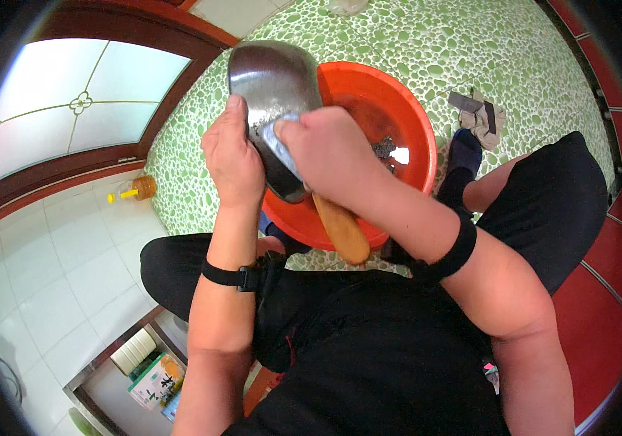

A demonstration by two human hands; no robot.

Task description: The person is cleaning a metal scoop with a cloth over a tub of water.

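A dark metal pan [273,76] with a wooden handle [342,231] is tilted over a red plastic basin [417,109], its shiny outer side facing up. My left hand [234,150] grips the pan's rim on the left. In my right hand [335,152] is a light-blue cloth or pad [281,144], pressed against the outside of the pan. The handle points down toward my lap, below my right wrist. Inside the basin lies dark water with a clump of dark scourer-like material [383,147] and a bright glint.
The basin stands between my feet on a green pebble-patterned floor [485,43]. A beige and grey cloth [482,117] lies by my right foot [463,152]. At left, an oil bottle [142,188] stands near a framed glass door [76,103]. A shelf with boxes [158,381] is lower left.
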